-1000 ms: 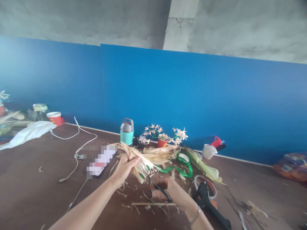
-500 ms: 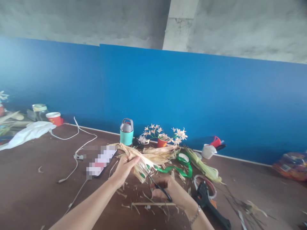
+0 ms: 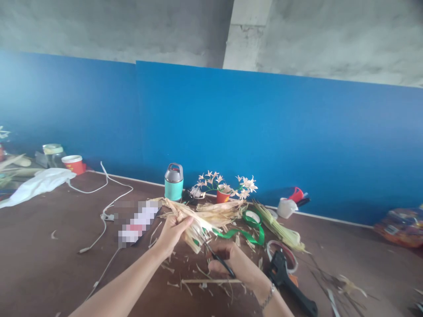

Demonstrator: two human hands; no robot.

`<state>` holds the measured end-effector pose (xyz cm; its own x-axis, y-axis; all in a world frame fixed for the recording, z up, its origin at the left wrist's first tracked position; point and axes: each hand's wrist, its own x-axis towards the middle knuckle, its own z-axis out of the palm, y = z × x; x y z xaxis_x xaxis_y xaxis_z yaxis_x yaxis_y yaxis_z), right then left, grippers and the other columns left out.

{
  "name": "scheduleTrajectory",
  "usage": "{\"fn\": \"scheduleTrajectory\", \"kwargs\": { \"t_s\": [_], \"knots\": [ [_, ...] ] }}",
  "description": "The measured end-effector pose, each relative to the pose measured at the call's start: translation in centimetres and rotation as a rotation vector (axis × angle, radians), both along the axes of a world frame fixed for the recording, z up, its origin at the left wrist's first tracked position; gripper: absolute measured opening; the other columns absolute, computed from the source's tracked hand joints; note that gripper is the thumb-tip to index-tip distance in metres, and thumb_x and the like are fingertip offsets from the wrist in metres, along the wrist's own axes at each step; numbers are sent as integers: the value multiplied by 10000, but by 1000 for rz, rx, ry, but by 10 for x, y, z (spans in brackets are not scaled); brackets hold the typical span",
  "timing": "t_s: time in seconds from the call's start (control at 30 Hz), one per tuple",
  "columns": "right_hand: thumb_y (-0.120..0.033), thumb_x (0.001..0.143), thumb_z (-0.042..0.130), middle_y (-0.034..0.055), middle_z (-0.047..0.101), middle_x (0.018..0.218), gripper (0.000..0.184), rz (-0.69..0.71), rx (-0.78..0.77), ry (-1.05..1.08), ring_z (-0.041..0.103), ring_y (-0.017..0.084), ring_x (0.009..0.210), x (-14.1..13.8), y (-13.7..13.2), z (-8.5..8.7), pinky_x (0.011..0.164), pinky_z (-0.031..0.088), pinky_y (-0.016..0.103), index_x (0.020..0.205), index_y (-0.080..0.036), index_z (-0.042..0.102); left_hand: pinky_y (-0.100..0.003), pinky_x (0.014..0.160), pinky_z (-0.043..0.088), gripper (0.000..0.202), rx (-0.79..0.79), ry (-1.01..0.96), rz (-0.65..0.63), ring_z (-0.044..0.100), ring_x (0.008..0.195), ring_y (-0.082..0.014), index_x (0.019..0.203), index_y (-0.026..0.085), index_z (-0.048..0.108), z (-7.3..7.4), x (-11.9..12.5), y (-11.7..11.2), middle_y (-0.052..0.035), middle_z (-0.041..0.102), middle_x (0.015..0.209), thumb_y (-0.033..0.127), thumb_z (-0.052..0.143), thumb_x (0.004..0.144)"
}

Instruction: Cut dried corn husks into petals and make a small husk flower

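Observation:
My left hand (image 3: 174,230) pinches a bunch of pale dried corn husk (image 3: 194,224), its cut strips fanning toward the right. Fingers of my right hand (image 3: 229,260) are closed around a pair of dark scissors (image 3: 222,263). The blades point up and left, at the lower right end of the husk strips. Behind the bunch lies a pile of more husk (image 3: 224,211). Green ribbon (image 3: 254,239) trails from its roll just right of the strips. A thin stick (image 3: 208,281) and small husk scraps lie on the table below my hands.
A black glue gun (image 3: 287,279) and a tape roll (image 3: 292,259) lie beside my right wrist. Behind stand a teal flask (image 3: 173,188) and a red pot (image 3: 223,197) with pale flowers. At left are a phone (image 3: 139,224) and white cables (image 3: 106,213); greenish husk (image 3: 280,229) lies right.
Both hands stay nearly in place, still holding the husk and the scissors. The whole view has shifted very slightly.

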<state>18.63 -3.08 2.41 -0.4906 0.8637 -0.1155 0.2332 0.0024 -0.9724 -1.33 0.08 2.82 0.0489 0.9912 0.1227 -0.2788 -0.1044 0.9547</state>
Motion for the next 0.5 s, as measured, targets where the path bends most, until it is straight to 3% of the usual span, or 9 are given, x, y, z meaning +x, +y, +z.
{"fn": "scheduleTrajectory", "kwargs": {
  "t_s": [0.23,0.4,0.5],
  "knots": [
    [-352,583,785,-10,591,632,281,5,94,-3,484,100,578,3,1,-2,512,384,194,728,-136,679,-289,565,515,254,-1,6,-11,641,612,-204,794,97,670,-4,-1,1,-81,692,679,339,665,717],
    [-372,534,806,-41,537,544,339,-47,-5,0,412,69,479,1,0,1,449,360,185,746,-140,678,-268,535,504,249,2,10,21,630,577,-188,723,98,662,-6,1,0,-69,678,630,347,660,722],
    [-378,513,814,-37,543,560,356,-65,-10,6,444,78,498,-2,-1,2,486,399,196,739,-139,679,-261,520,501,252,-6,-1,33,625,556,-180,730,103,662,-7,3,-1,-57,679,623,355,665,716]
  ]
}}
